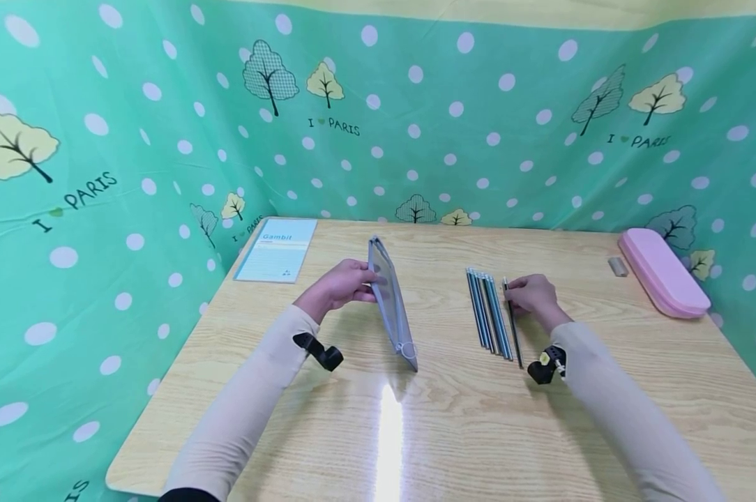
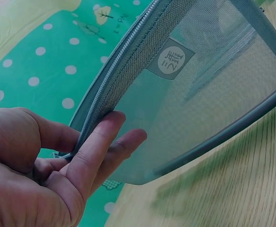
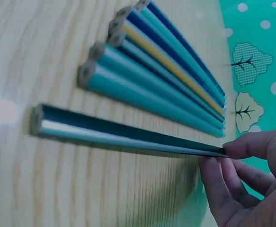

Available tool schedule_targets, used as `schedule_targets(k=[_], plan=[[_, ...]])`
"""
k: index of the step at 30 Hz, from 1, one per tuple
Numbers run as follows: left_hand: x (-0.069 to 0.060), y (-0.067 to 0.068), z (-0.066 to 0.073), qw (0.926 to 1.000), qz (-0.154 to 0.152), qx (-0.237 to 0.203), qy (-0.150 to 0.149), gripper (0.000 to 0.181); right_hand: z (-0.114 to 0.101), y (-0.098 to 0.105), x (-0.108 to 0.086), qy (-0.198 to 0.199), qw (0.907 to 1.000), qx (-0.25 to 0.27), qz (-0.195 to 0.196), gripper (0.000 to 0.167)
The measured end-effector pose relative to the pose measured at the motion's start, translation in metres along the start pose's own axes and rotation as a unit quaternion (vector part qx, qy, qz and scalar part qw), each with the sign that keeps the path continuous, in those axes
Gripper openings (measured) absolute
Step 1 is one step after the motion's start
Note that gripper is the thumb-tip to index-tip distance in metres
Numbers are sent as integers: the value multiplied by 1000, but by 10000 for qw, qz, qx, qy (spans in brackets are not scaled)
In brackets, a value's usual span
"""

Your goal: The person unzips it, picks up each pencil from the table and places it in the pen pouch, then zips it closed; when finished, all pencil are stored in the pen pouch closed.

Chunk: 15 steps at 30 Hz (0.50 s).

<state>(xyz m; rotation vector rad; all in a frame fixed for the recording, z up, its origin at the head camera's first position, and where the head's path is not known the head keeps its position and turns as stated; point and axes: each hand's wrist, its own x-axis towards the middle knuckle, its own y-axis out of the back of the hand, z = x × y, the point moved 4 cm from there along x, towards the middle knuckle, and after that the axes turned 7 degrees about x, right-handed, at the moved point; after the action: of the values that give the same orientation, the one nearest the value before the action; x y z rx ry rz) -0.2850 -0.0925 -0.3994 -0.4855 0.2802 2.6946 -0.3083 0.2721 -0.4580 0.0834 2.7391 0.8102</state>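
Note:
A grey mesh zipper pouch (image 1: 390, 300) stands on edge above the table, pinched near its far end by my left hand (image 1: 346, 282). In the left wrist view the zipper runs along the top of the pouch (image 2: 213, 80), and a small label shows on the mesh. My right hand (image 1: 533, 296) pinches the far end of one dark pencil (image 1: 513, 324). Just left of it, several unsharpened pencils (image 1: 489, 314) lie side by side on the table. The right wrist view shows the held pencil (image 3: 123, 133) apart from the blue, green and yellow ones.
A pink pencil case (image 1: 663, 272) lies at the table's right, with a small grey eraser (image 1: 618, 266) beside it. At the back left lies a Gambit notepad (image 1: 277, 249). A green dotted curtain (image 1: 441, 153) hangs behind the wooden table (image 1: 466, 418).

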Motion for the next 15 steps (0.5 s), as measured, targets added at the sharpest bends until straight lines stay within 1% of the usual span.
schedule_targets(k=[2,6,10,15], plan=[[0,0,0,10000,-6,3,0,38,-2,-1,-1,-54,10000,81,-3,38],[0,0,1,10000,-8,58,-8,37,-11,-2,-2,-117,9977,651,-171,41],[-1,-1,3,9999,-20,92,-47,36,-25,-3,-8,-140,9912,1236,-447,46],[-1,-2,5,9999,-48,75,-61,36,-46,-10,-15,-128,9837,1606,-797,50]])
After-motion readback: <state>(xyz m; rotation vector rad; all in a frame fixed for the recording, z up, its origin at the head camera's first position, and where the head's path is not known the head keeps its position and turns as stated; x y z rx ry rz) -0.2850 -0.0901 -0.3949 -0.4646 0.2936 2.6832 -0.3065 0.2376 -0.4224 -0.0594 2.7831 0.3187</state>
